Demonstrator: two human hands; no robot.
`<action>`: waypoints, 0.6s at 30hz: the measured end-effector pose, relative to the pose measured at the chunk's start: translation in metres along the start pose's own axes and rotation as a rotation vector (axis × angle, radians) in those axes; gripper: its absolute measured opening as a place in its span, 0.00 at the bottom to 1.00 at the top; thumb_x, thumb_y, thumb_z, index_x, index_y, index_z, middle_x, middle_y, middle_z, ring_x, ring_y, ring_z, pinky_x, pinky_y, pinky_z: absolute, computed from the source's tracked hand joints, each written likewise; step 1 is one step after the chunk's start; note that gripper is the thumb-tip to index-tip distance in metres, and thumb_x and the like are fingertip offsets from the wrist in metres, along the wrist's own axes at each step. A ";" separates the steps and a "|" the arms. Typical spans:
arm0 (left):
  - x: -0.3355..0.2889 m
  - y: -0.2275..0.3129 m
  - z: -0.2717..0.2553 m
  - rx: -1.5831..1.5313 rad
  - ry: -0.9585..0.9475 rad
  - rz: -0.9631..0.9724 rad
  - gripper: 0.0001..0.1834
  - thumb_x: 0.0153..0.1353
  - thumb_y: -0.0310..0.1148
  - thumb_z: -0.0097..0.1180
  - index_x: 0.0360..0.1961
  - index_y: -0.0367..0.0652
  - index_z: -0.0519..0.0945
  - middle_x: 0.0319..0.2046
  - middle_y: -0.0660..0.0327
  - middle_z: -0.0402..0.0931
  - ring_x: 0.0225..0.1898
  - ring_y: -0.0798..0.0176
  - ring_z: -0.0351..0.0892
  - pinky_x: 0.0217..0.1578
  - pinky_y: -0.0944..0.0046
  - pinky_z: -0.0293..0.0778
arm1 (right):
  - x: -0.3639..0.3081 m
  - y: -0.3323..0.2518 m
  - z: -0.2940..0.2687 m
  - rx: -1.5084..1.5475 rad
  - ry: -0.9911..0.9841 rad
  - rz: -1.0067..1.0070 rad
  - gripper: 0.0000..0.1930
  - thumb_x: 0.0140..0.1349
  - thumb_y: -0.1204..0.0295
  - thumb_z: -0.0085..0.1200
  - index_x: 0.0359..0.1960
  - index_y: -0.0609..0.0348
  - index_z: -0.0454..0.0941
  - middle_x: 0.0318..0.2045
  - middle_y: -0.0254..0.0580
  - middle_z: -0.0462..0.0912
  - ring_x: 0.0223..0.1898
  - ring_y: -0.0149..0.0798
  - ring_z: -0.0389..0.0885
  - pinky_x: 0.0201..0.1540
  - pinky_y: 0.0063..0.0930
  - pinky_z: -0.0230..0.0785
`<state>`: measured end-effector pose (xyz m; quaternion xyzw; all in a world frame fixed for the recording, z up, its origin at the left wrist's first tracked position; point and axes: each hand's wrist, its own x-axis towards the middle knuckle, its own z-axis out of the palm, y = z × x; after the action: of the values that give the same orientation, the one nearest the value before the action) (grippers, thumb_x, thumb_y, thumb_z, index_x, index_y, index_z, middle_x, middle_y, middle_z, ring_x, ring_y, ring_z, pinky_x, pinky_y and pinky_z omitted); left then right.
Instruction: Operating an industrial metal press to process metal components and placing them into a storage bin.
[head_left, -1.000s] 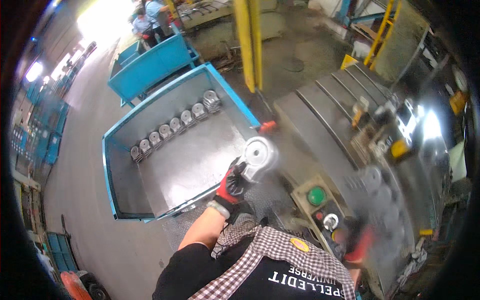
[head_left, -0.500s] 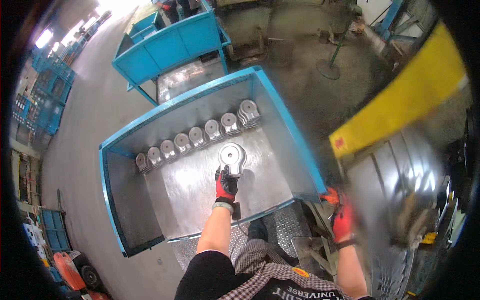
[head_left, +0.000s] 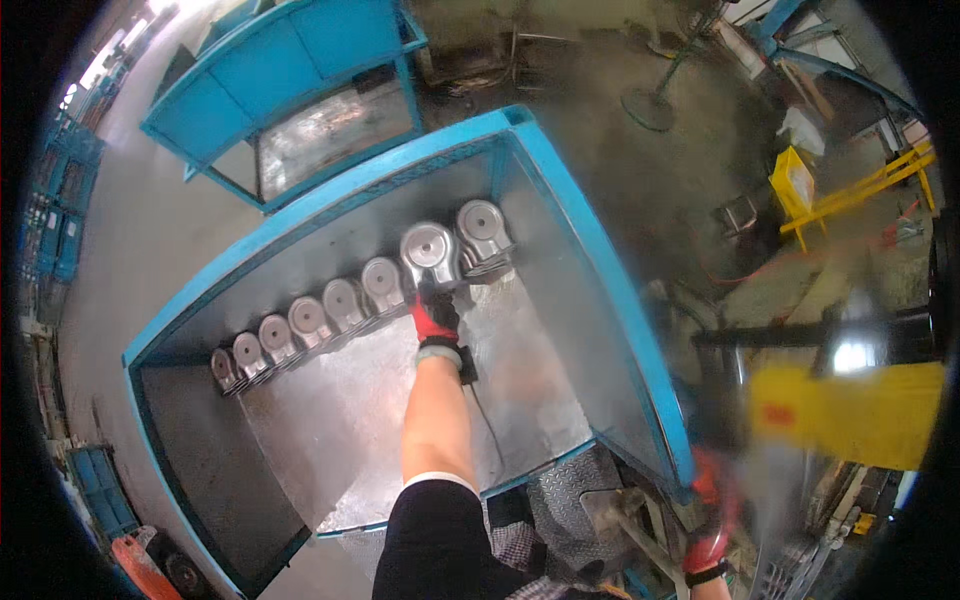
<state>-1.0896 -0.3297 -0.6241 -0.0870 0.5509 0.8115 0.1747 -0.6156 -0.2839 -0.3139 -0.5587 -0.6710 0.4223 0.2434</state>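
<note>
A blue bin [head_left: 598,262] holds a row of metal parts [head_left: 341,302] at the back. The left hand [head_left: 437,312] has its grip pinching one shiny part [head_left: 430,252] at that row. The right hand [head_left: 712,530] is beside the bin, its grip too blurry to tell.

Right hand [head_left: 711,538], yellow beam [head_left: 850,415] blurred

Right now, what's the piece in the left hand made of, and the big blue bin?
The piece in the left hand looks like smooth, bare metal: it's grey and shiny. The bin is probably painted metal: its rim is blue, its grey floor throws back bright light.
</note>
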 end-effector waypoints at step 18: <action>-0.060 0.015 -0.024 0.198 -0.029 -0.610 0.39 0.52 0.57 0.52 0.62 0.65 0.51 0.57 0.57 0.60 0.48 0.49 0.66 0.41 0.51 0.64 | -0.002 -0.010 -0.031 -0.466 -0.171 -0.219 0.30 0.51 0.62 0.53 0.57 0.58 0.63 0.57 0.54 0.62 0.60 0.57 0.56 0.62 0.47 0.46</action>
<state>-1.0412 -0.3680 -0.6003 -0.2192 0.5730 0.6652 0.4255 -0.5960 -0.2769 -0.2891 -0.4860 -0.8246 0.2735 0.0947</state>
